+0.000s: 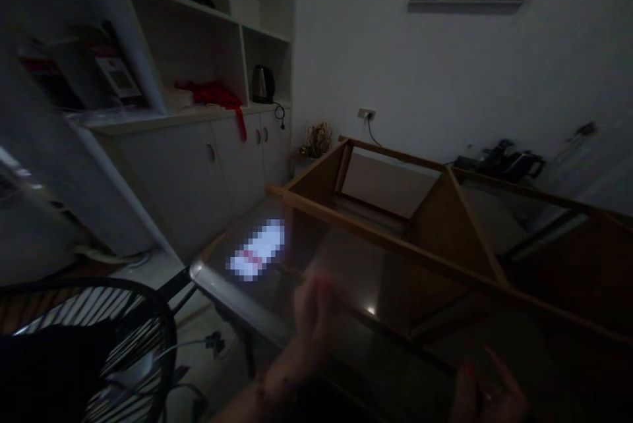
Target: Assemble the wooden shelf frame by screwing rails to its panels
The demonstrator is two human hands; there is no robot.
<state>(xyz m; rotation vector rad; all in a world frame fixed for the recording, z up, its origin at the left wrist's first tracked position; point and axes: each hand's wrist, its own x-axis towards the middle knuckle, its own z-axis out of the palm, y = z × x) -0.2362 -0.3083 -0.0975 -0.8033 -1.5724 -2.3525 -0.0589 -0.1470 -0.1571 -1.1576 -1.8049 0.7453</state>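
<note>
My left hand (314,308) is raised over the glossy dark table top (277,308), its fingers curled together and smeared by motion. Whatever it may hold is too dark and blurred to make out. At the lower right my right hand (487,393) shows in part, thumb and forefinger apart with nothing visible between them. Beyond the left hand, a bright pixelated screen, like a phone (257,250), lies on the table's left end. A wooden frame with dividers (346,215) stands just past both hands.
A black wicker chair (165,337) is at the lower left, with a cable and plug (215,342) near it. White cupboards (182,172) line the left wall, bearing a kettle (262,84) and red cloth (212,93). Dark appliances (504,161) sit behind the frame.
</note>
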